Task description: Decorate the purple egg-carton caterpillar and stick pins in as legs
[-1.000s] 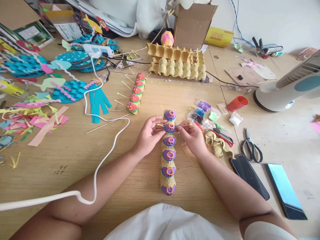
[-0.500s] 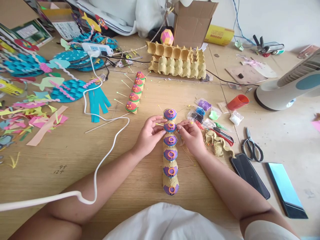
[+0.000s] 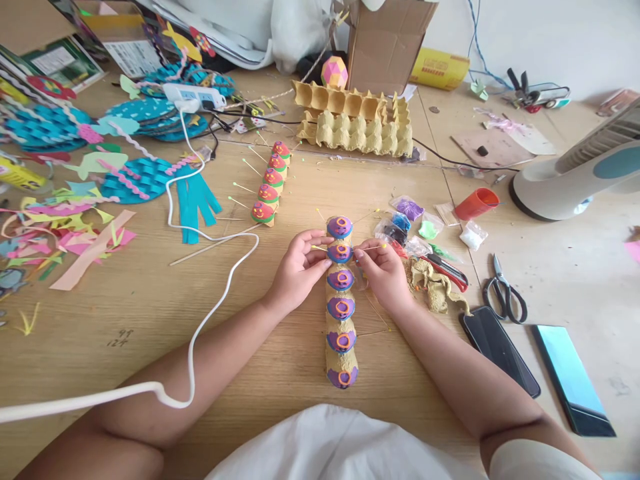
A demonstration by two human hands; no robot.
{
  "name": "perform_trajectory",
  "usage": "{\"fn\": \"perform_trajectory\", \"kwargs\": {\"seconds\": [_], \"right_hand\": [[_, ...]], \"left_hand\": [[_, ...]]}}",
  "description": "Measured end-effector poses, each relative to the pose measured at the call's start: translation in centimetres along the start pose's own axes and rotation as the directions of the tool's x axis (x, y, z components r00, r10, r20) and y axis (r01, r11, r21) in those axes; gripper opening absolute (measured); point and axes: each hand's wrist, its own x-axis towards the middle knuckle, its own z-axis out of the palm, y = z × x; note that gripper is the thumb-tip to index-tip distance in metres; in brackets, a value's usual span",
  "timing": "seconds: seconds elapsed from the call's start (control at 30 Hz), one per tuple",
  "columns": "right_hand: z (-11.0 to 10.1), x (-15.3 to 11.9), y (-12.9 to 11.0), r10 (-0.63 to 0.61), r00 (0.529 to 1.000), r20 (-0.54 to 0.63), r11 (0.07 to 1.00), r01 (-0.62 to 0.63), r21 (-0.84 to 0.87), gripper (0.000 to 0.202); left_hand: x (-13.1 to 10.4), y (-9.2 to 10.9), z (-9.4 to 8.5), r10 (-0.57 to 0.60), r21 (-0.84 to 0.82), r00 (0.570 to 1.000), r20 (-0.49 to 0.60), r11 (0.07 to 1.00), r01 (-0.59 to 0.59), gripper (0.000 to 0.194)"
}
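An egg-carton strip (image 3: 341, 308) lies lengthwise in front of me, its bumps covered in purple and blue clay with orange rings. My left hand (image 3: 304, 263) grips its left side near the second bump from the far end, thumb and fingers against the carton. On the other side, my right hand (image 3: 383, 270) pinches a thin yellow-tipped stick (image 3: 373, 247) whose inner end meets the same bump. Similar sticks project from the farthest bump. Two more loose yellow-tipped sticks (image 3: 379, 313) lie right of the strip, partly hidden by my right hand.
A second strip (image 3: 270, 183) with red and green bumps stands farther back. Clay packets (image 3: 409, 209), a red cutter (image 3: 449, 272), scissors (image 3: 504, 293) and two phones (image 3: 500, 350) lie at right. A white cable (image 3: 220, 300) crosses the left side. Egg cartons (image 3: 360, 133) sit behind.
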Motion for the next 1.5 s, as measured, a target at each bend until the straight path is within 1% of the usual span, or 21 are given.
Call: {"fn": "perform_trajectory", "kwargs": {"seconds": [0.27,0.37,0.6,0.67,0.83,1.03,1.17,1.37,1.5], "right_hand": [[0.02,0.00,0.08,-0.010,1.000,-0.006,0.998,0.009,-0.059,0.037],[0.04,0.01,0.06,-0.013,1.000,-0.002,0.998,0.013,-0.054,0.037],[-0.12,0.11,-0.07,0.066,0.996,0.057,0.997,-0.064,-0.044,0.041],[-0.16,0.15,-0.06,0.072,0.995,0.062,0.997,-0.070,-0.041,0.042],[-0.18,0.22,0.00,0.042,0.998,0.048,0.999,-0.042,0.001,0.041],[-0.24,0.23,-0.23,0.094,0.994,0.064,0.996,-0.094,0.000,0.044],[-0.32,0.27,-0.29,0.114,0.990,0.080,0.993,-0.115,0.014,0.045],[-0.31,0.30,-0.15,0.090,0.994,0.064,0.996,-0.090,-0.001,0.042],[-0.28,0.31,-0.06,0.076,0.996,0.044,0.997,-0.077,0.011,0.041]], "left_hand": [[-0.07,0.01,0.04,-0.008,-0.006,1.000,0.001,1.000,0.008,0.050],[-0.07,0.01,0.04,-0.006,-0.004,1.000,0.002,1.000,0.006,0.050],[-0.09,0.07,0.02,0.004,0.007,1.000,-0.008,1.000,-0.004,0.050],[-0.11,0.07,0.03,0.006,0.008,1.000,-0.009,1.000,-0.006,0.050],[-0.17,0.01,0.02,0.017,0.006,1.000,-0.004,1.000,-0.017,0.049],[-0.19,-0.03,0.01,0.051,0.005,0.999,-0.001,0.999,-0.051,0.047],[-0.18,-0.07,-0.01,0.046,-0.012,0.999,0.004,0.999,-0.046,0.047],[-0.15,-0.11,-0.02,0.041,-0.018,0.999,0.003,0.999,-0.041,0.046],[-0.18,-0.02,0.01,0.045,-0.028,0.999,0.016,0.999,-0.044,0.039]]}}
